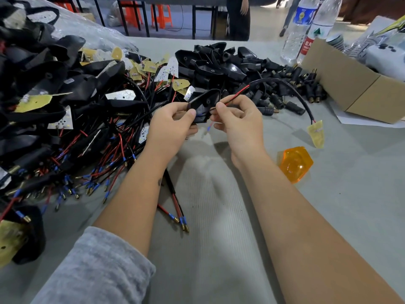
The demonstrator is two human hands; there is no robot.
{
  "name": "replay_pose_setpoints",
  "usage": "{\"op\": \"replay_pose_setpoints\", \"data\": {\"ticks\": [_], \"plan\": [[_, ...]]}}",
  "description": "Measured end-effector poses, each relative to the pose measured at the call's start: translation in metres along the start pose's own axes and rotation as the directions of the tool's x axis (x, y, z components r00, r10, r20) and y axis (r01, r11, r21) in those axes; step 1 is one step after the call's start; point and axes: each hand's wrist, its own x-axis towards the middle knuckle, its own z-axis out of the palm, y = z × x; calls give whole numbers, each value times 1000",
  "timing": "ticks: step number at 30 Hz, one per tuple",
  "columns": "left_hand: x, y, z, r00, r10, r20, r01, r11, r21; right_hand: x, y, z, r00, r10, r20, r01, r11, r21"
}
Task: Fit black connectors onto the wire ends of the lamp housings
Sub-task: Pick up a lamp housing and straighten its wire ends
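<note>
While the left hand grips the black plastic lamp housing | right hand pinches its red-and-black wire beside it | wire arcs rightward | loose black connectors lie beyond, nearer the right hand.

Glossy black plastic lamp housing, translucent amber lens (smooth), matt cardboard box

Left hand hides the housing's lower half — wire ends (blurred) unreadable.
</note>
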Motion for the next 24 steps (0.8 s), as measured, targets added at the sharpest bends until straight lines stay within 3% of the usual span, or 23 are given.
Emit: {"op": "replay_pose_setpoints", "data": {"ticks": [5, 12, 19, 24], "plan": [[0, -2, -1, 1000, 6, 8, -6, 1000, 30, 1, -1, -2, 997, 50, -54, -39, 982, 184], [-1, 0, -2, 999, 20, 51, -19, 1000, -8, 3, 2, -2, 997, 51, -49, -37, 970, 239], [-2, 4, 0, 995, -29, 97, 41, 991, -124, 3, 0, -1, 996, -54, -68, 62, 991, 117], [-3, 4, 1, 994, -16, 112, 35, 985, -169, -1, 0, 3, 997, -81, -6, 81, 993, 85]]}}
